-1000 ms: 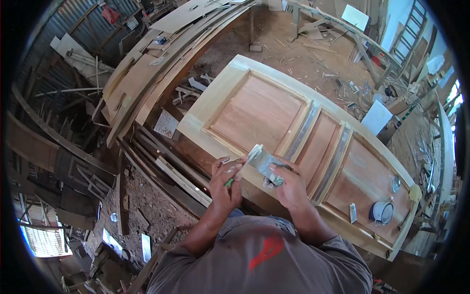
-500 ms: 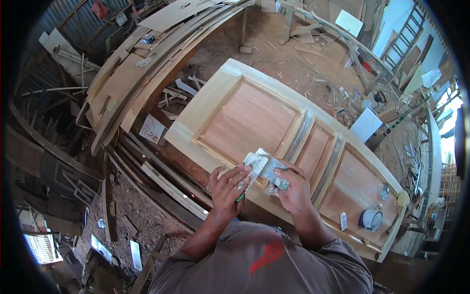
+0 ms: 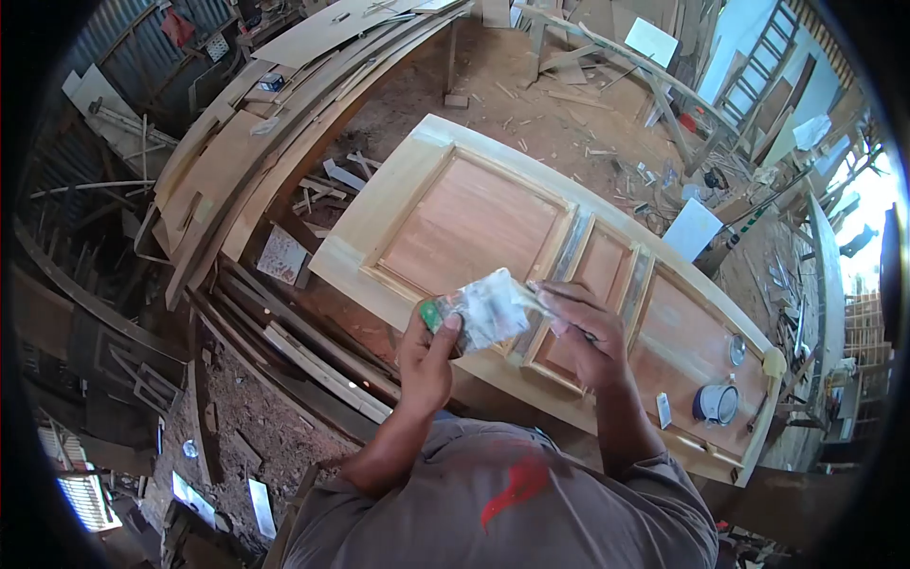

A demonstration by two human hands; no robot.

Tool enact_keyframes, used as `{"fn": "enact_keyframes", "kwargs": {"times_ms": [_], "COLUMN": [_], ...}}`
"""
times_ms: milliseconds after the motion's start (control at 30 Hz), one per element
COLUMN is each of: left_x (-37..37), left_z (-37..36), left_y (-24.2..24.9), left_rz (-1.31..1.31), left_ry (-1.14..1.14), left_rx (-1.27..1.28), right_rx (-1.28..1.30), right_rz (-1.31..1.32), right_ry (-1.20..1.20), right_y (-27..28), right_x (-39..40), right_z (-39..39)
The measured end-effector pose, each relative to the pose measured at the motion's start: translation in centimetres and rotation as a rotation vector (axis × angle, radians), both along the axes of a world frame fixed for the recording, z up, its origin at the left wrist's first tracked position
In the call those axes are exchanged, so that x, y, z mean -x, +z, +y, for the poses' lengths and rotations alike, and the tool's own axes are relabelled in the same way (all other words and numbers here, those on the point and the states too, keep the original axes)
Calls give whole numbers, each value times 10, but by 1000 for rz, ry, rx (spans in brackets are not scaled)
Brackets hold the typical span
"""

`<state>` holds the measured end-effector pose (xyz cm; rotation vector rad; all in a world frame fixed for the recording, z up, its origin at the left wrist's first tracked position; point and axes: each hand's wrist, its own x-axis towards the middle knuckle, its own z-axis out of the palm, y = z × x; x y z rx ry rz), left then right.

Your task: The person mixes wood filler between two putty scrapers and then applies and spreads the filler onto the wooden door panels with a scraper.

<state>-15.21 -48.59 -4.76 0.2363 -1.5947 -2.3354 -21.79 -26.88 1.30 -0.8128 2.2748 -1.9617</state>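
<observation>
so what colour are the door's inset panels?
Pinkish brown panels, inside a paler wooden frame; head view shows them best.

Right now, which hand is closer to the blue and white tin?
Right. The right hand is to the left of the tin, above the door. The left hand is farther left, with the right hand between it and the tin.

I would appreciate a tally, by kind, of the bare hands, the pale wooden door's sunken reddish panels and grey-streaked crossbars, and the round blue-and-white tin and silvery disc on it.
Bare hands: 2
Sunken reddish panels: 3
Grey-streaked crossbars: 2
Round blue-and-white tin: 1
Round silvery disc: 1
Total: 9
</observation>
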Motion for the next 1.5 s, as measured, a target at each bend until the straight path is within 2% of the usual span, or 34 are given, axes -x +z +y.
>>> {"fn": "enact_keyframes", "kwargs": {"times_ms": [67,200,300,400,433,500,567,600,667,733,800,867,900,967,1000,1033,1100,1133,1167,1200,1233,1267,1300,1367,1433,1500], "left_x": [0,-8,-13,-15,-14,-17,-20,-20,-18,-9,3,8,11,17,20,23,29,28,24,26,37,44,50,65,78,88], "left_z": [-13,-42,-66,-81,-80,-79,-78,-75,-68,-62,-56,-51,-48,-44,-43,-43,-41,-37,-29,-23,-22,-16,-8,6,15,21], "left_y": [13,21,18,26,21,20,24,24,15,9,11,10,9,6,3,1,-4,-3,0,2,4,9,16,27,31,28], "left_rz": [-81,-204,-227,-171,-16,101,243,292,384,489,620,678,713,747,763,728,664,495,329,165,101,51,3,-89,-171,-229], "left_ry": [-221,-313,-340,-216,-138,-17,39,28,10,-29,-40,-62,-69,-59,-49,-55,-52,-66,-78,-91,-194,-236,-279,-354,-368,-348], "left_rx": [-474,-679,-727,-441,-312,57,380,441,562,590,658,775,838,889,919,891,838,648,454,258,34,-60,-157,-310,-394,-430], "right_rx": [-258,-415,-576,-531,-323,125,266,336,379,558,384,27,-239,-103,294,681,516,435,228,159,92,21,6,-45,-90,-78], "right_rz": [489,616,568,532,206,-449,-602,-677,-607,-765,-580,-136,222,120,-343,-803,-657,-581,-268,-36,191,416,389,507,616,568], "right_ry": [56,-17,-102,-217,-313,-484,-365,-307,-370,-381,-452,-509,-517,-459,-370,-242,-112,-51,-96,-85,-80,-80,-84,-87,-99,-124], "right_y": [8,-5,-11,-12,-9,2,26,31,18,15,8,-3,-9,-12,-3,4,11,8,0,-5,-8,-12,-16,-29,-49,-70], "right_x": [6,-14,-30,-40,-50,-76,-83,-86,-89,-88,-88,-87,-78,-66,-64,-61,-46,-39,-31,-16,4,19,28,49,71,85], "right_z": [-9,-20,-20,-29,-37,-60,-72,-76,-82,-79,-77,-66,-54,-43,-41,-38,-25,-18,-12,-6,1,8,14,24,32,42]}}
